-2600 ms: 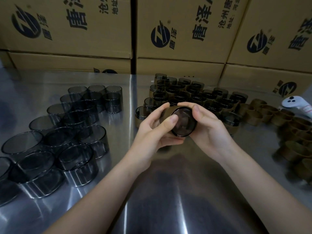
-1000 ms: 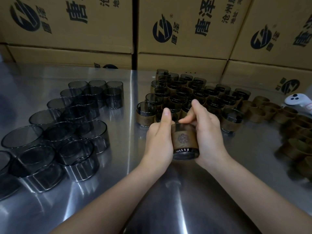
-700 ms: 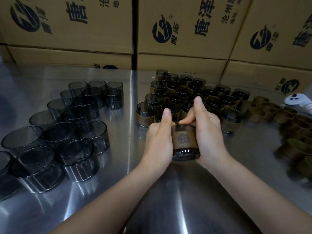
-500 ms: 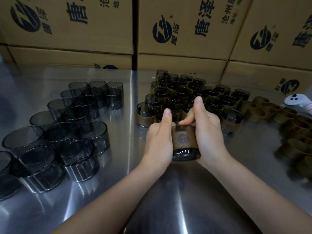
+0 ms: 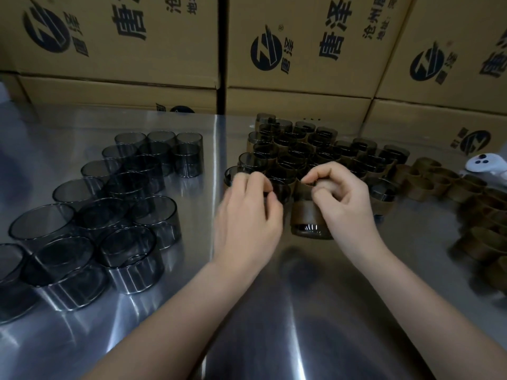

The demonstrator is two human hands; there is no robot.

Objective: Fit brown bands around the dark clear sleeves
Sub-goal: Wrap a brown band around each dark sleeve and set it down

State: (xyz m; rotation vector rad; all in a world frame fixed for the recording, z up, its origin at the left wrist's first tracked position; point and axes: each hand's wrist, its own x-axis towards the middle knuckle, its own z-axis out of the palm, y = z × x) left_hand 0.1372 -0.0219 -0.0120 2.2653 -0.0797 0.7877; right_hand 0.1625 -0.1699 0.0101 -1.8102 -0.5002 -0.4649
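Observation:
A dark clear sleeve with a brown band (image 5: pixel 307 220) around it stands upright on the steel table (image 5: pixel 274 311) at centre. My right hand (image 5: pixel 345 204) pinches its top rim and covers its right side. My left hand (image 5: pixel 244 215) is off that sleeve, just to its left, blurred, with its fingers curled by the rim of a neighbouring banded sleeve (image 5: pixel 279 189). Bare dark sleeves (image 5: pixel 123 193) cluster at the left. Finished banded sleeves (image 5: pixel 315 149) stand packed behind my hands. Loose brown bands (image 5: pixel 439 182) lie at the right.
Stacked cardboard boxes (image 5: pixel 301 50) with printed logos wall off the back of the table. A white controller (image 5: pixel 482 164) lies at the far right beyond the bands. More loose bands run down the right edge (image 5: pixel 482 242).
My left hand has let go of the banded sleeve and shifted left and up. My right hand has moved from the sleeve's side to its top rim. The sleeve stands slightly further right.

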